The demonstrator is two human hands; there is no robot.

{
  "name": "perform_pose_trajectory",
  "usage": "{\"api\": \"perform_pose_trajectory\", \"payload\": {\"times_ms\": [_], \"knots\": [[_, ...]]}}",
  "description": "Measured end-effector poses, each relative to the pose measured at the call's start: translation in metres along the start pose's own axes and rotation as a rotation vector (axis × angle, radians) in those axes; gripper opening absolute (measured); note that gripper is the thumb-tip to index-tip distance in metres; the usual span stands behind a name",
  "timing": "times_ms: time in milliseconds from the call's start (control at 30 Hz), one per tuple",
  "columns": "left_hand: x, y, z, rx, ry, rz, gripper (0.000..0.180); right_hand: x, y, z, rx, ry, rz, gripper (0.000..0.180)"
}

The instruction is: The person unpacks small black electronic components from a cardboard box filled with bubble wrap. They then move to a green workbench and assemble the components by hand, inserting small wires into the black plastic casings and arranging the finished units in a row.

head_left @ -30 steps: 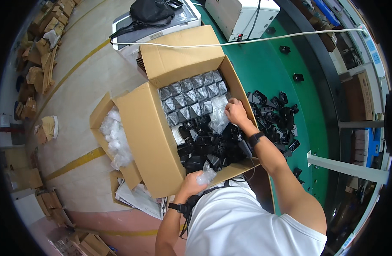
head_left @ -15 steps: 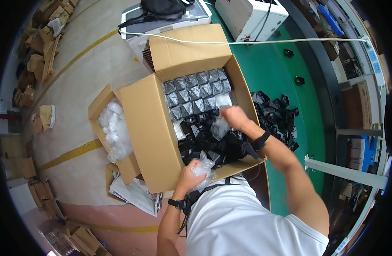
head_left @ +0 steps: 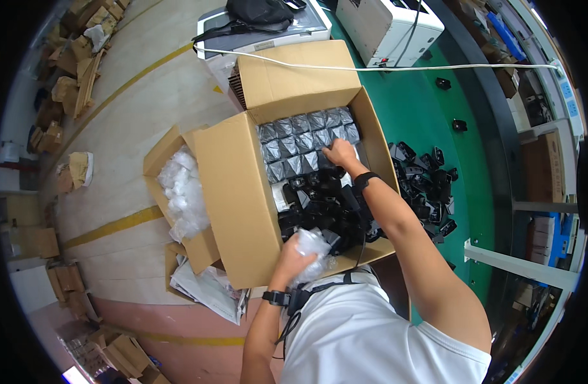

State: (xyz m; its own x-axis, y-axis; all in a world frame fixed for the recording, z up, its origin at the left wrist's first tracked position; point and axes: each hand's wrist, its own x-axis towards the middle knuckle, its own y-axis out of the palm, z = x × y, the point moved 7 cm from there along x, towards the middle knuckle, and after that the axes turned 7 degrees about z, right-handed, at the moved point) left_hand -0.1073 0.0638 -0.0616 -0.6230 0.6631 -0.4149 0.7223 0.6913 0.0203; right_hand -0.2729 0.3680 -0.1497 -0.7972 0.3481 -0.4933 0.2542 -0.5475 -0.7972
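A large open cardboard box [head_left: 233, 192] stands in front of me. Rows of small grey-wrapped packets [head_left: 303, 137] fill its far part, and loose black parts [head_left: 319, 205] lie in its near part. My right hand [head_left: 340, 153] reaches into the box and rests on the grey packets at the edge of the row; whether it grips one I cannot tell. My left hand [head_left: 297, 256] is at the near edge of the box, closed on crumpled clear plastic bags [head_left: 313, 246].
A smaller cardboard box [head_left: 172, 153] with clear plastic bags stands to the left. More black parts [head_left: 425, 182] lie on the green table on the right. A printer [head_left: 387, 25], a white cable [head_left: 371, 67] and a black bag [head_left: 262, 13] are at the far side. Cardboard scraps [head_left: 70, 51] lie on the floor.
My right hand moved from the middle of the box up to the grey packets and no longer holds a clear bag. My left hand stayed at the near edge with the plastic.
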Motion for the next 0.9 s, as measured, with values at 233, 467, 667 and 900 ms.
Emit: {"api": "perform_pose_trajectory", "payload": {"times_ms": [233,467,667,900], "knots": [[-0.016,0.039,-0.014,0.597,0.268,0.327,0.037,-0.026,0.019,0.038,0.219,0.41,0.113,0.068],[-0.021,0.04,-0.008,0.53,0.178,0.422,0.034,-0.021,0.03,0.004,0.466,0.54,0.068,0.049],[-0.019,0.03,-0.005,0.484,0.073,0.308,0.031,-0.031,0.015,0.014,0.495,0.037,-0.208,0.021],[-0.016,0.01,-0.008,0.301,-0.035,0.13,0.036,-0.091,-0.004,-0.006,0.581,-0.238,0.153,0.013]]}}
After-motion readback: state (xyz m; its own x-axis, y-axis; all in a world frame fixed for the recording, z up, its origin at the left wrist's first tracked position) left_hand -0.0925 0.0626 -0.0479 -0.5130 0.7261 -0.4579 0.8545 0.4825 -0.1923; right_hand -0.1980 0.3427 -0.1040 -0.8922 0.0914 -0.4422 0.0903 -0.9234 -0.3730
